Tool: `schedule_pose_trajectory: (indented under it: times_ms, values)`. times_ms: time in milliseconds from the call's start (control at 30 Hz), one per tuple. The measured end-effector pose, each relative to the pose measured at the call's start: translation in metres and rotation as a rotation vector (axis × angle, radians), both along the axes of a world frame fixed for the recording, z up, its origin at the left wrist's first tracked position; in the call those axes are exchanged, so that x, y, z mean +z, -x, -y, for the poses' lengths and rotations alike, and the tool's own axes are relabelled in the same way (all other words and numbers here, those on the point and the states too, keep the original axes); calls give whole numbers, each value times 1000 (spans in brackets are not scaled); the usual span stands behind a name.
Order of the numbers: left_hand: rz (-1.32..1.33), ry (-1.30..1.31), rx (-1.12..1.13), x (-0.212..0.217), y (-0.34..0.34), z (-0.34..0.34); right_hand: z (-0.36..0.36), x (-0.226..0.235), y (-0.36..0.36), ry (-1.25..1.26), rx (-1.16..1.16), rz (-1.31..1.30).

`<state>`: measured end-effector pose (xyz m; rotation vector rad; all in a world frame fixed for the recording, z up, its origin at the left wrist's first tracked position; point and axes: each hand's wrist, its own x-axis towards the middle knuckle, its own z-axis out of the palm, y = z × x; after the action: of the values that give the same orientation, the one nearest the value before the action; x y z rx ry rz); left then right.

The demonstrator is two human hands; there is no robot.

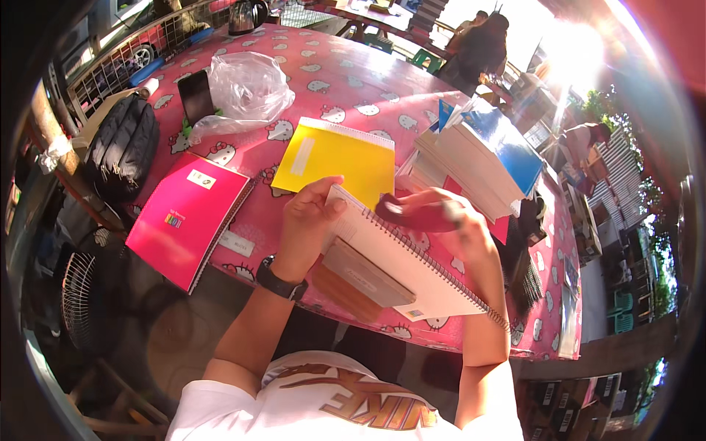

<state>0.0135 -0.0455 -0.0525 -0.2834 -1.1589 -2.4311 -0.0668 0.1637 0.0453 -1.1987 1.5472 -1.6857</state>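
Left grip (307, 222): thumb and fingers clamped on the upper corner of a spiral notebook (448, 283), dark watch (282, 280) at the wrist. Right grip (471, 229): blurred, fingers closed round a maroon item (423, 212) beside the coil; item's kind cannot be told.

Nearest: spiral notebook tilted, raised in front of the chest above the near edge of the counter (331, 60). Grey-brown panel (368, 273) on its near face; printed or separate, unclear.

Next out: pink notebook (184, 220) closed at the left edge, small white label (237, 243) near it. Yellow notebook (346, 158) closed, flat, just beyond the hands. Right of it, a leaning stack of books (478, 151), topmost cover blue.

Farther: black bag (123, 147) at left; dark phone (195, 98) beside a crumpled clear plastic bag (250, 92); kettle (248, 16) at the far end. Another person (482, 48) well beyond.

Progress (judged): handling of the spiral notebook appears midway, as it is not yet set down and both hands are engaged. Pink and yellow notebooks lie untouched; whether either is finished or waiting cannot be determined. Stack likewise untouched.
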Motion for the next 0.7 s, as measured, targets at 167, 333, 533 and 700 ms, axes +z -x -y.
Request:
schedule_pose_trajectory:
  times_ms: [167, 333, 533, 700]
  values:
    - [-9, -76, 16, -8, 1, 2, 17, 10, -6, -285, -185, -105]
    - [-36, -137, 9, -7, 1, 3, 26, 6, 5, -511, -337, -315]
    - [-32, -128, 5, -4, 1, 0, 25, 5, 9, -321, -171, -190]
    - [3, -53, 52, -13, -4, 12, 40, -3, 1, -356, -170, -248]
